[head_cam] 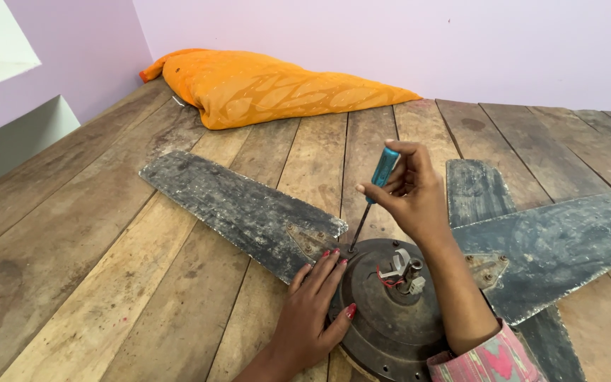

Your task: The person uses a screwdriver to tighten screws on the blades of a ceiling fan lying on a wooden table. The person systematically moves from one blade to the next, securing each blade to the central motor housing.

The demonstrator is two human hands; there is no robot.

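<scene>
Fingers of the right hand [408,191] are closed around the blue handle of a screwdriver [375,191] held just above the middle of the frame, its thin shaft slanting down and left so the tip meets a screw at the rim of the fan motor housing [383,318], where the bracket of the left-hand blade [242,209] bolts on. The left hand [312,311] lies flat and spread open, gripping nothing, fingertips pressed on the housing edge and the blade bracket just beside the tip. By the look of it, the step in hand is working that blade screw with the driver while the other hand steadies the fan; the next move calls for keeping the tip seated square in the screw head and pressing down as the handle turns, since a worn screw could let it slip. Red wires and a small grey terminal block [401,272] sit at the centre of the housing. Two more grimy dark blades [553,244] spread toward the right edge. The whole ceiling fan rests on worn wooden planks [107,283] filling the lower frame. An orange cushion [263,85] lies at upper centre against a pale lilac wall [390,35].
</scene>
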